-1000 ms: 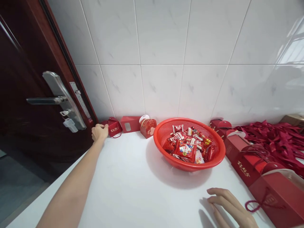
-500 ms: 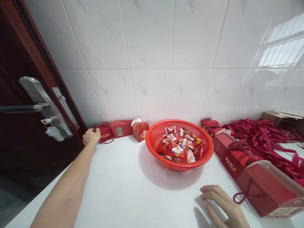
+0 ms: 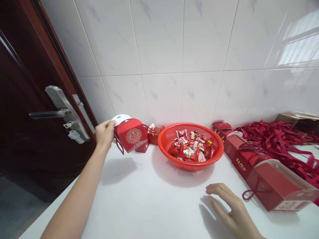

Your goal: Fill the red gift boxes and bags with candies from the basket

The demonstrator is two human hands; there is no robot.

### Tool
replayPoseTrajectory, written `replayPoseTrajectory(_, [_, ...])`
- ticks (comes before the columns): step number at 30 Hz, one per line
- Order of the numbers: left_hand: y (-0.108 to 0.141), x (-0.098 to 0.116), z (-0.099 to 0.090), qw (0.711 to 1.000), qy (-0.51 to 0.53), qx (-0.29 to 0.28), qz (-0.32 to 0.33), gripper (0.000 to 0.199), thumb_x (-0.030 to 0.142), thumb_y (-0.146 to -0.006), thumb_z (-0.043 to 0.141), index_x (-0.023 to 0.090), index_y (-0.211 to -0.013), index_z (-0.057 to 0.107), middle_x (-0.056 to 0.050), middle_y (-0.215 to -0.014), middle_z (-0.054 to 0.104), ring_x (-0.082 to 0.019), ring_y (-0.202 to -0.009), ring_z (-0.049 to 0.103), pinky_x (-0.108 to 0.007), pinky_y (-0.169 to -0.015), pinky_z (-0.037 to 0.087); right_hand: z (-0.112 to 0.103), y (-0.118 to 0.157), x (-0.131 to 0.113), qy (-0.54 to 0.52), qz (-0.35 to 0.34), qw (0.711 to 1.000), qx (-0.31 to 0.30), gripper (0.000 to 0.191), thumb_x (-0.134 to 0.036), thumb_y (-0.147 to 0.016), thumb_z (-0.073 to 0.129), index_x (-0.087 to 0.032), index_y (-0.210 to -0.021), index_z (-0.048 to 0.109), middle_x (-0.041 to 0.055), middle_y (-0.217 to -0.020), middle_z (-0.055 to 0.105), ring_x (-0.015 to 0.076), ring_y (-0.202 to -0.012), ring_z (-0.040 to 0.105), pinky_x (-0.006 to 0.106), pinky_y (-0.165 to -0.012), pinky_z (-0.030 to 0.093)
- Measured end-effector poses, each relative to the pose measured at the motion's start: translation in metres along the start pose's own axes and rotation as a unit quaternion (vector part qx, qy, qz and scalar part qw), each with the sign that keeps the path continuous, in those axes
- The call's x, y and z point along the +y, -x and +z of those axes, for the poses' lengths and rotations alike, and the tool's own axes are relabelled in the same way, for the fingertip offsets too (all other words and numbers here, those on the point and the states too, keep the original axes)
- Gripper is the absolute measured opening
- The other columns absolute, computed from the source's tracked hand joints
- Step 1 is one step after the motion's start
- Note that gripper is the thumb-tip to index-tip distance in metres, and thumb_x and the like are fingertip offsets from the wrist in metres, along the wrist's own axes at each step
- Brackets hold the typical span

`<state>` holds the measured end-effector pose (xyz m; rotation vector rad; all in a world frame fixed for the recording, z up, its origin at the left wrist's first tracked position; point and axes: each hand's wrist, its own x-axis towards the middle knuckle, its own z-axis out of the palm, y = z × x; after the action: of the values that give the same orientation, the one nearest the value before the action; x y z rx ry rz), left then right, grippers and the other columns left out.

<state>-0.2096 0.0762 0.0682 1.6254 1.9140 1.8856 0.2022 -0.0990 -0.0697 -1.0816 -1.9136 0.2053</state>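
Observation:
My left hand grips a small red gift box by its edge near the white rounded top flap. The box is tilted and lifted off the white table, casting a shadow below, with a dark red cord hanging from it. Behind it, another red box is partly hidden. My right hand hovers low over the table with fingers apart and nothing in them. Beyond it stands a red plastic basket holding several wrapped sweets.
A patterned red box stands left of the basket. Several red boxes line the right side, beside a heap of dark red ribbons and a cardboard box. A tiled wall closes the back; a door is at left.
My left hand has lifted the small red box off the table by the wall and brought it right and nearer. My right hand has stayed nearly in place. The view has shifted slightly.

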Motion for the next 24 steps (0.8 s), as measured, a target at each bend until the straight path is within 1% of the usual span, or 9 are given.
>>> replayPoseTrajectory(2, [0.021,0.028,0.003,0.996,0.069,-0.052,-0.013,0.022,0.035,-0.074,0.053,0.017,-0.061,0.051,0.005,-0.054,0.037,-0.010,-0.054,0.034,-0.021,-0.046,0.029,-0.001,-0.002,-0.004,-0.002,0.008,1.000,0.009,0.019,-0.032,-0.098,0.052,-0.022,-0.092,0.067,0.0070,-0.090,0.072,0.0194,-0.083,0.071,0.028,-0.070,0.060])
replayPoseTrajectory(5, [0.056,0.066,0.009,0.986,0.101,-0.129,0.019,0.028,0.042,-0.075,0.054,0.018,-0.061,0.053,0.003,-0.056,0.043,-0.011,-0.054,0.037,-0.022,-0.048,0.031,-0.006,-0.009,-0.013,-0.003,0.010,0.999,0.051,0.017,-0.031,-0.097,0.054,-0.021,-0.098,0.067,0.0081,-0.092,0.073,0.0209,-0.084,0.071,0.030,-0.073,0.059])
replayPoseTrajectory(8, [0.092,0.092,0.013,0.974,0.099,-0.196,0.051,0.031,0.046,-0.078,0.052,0.018,-0.065,0.058,0.001,-0.062,0.050,-0.014,-0.058,0.044,-0.024,-0.050,0.034,-0.016,-0.022,-0.032,-0.023,-0.006,0.995,0.094,0.018,-0.028,-0.095,0.058,-0.021,-0.110,0.066,0.0083,-0.098,0.074,0.0208,-0.088,0.070,0.032,-0.078,0.059])
replayPoseTrajectory(10, [0.114,0.105,0.015,0.966,0.098,-0.229,0.075,0.033,0.047,-0.081,0.051,0.019,-0.066,0.056,0.001,-0.063,0.050,-0.014,-0.059,0.044,-0.024,-0.051,0.035,-0.022,-0.032,-0.048,-0.054,-0.023,0.993,0.105,0.025,-0.027,-0.095,0.058,-0.022,-0.119,0.064,0.0107,-0.110,0.072,0.0234,-0.101,0.069,0.037,-0.088,0.057])
replayPoseTrajectory(13, [0.141,0.119,0.014,0.951,0.110,-0.269,0.109,0.036,0.047,-0.086,0.050,0.019,-0.063,0.051,0.002,-0.061,0.046,-0.013,-0.058,0.042,-0.024,-0.051,0.034,-0.029,-0.044,-0.070,-0.101,-0.045,0.990,0.081,0.031,-0.027,-0.094,0.061,-0.024,-0.125,0.063,0.0126,-0.131,0.064,0.0266,-0.125,0.059,0.044,-0.104,0.050])
replayPoseTrajectory(15, [0.154,0.126,0.014,0.940,0.121,-0.296,0.122,0.037,0.046,-0.088,0.049,0.019,-0.062,0.049,0.002,-0.060,0.045,-0.012,-0.057,0.041,-0.024,-0.051,0.034,-0.030,-0.048,-0.081,-0.123,-0.043,0.990,0.059,0.029,-0.028,-0.093,0.062,-0.025,-0.122,0.066,0.0124,-0.140,0.058,0.0269,-0.131,0.054,0.044,-0.108,0.047])
replayPoseTrajectory(17, [0.164,0.129,0.014,0.932,0.130,-0.314,0.125,0.038,0.046,-0.089,0.049,0.019,-0.063,0.049,0.002,-0.060,0.044,-0.012,-0.056,0.040,-0.024,-0.051,0.034,-0.028,-0.048,-0.087,-0.147,-0.032,0.987,0.050,0.022,-0.029,-0.094,0.062,-0.025,-0.114,0.069,0.0119,-0.140,0.057,0.0264,-0.132,0.053,0.043,-0.108,0.047])
replayPoseTrajectory(20, [0.173,0.131,0.017,0.928,0.140,-0.323,0.124,0.039,0.047,-0.091,0.049,0.020,-0.063,0.047,0.002,-0.060,0.043,-0.012,-0.057,0.040,-0.025,-0.052,0.034,-0.025,-0.046,-0.089,-0.190,-0.006,0.981,0.047,0.012,-0.029,-0.094,0.061,-0.024,-0.098,0.071,0.0111,-0.134,0.061,0.0258,-0.128,0.057,0.043,-0.106,0.047])
replayPoseTrajectory(24, [0.181,0.130,0.021,0.932,0.126,-0.319,0.118,0.039,0.047,-0.091,0.047,0.019,-0.064,0.049,0.001,-0.062,0.047,-0.013,-0.059,0.043,-0.025,-0.054,0.035,-0.023,-0.045,-0.087,-0.230,0.020,0.972,0.046,0.013,-0.030,-0.094,0.060,-0.023,-0.086,0.067,0.0106,-0.125,0.066,0.0249,-0.117,0.063,0.042,-0.101,0.049])
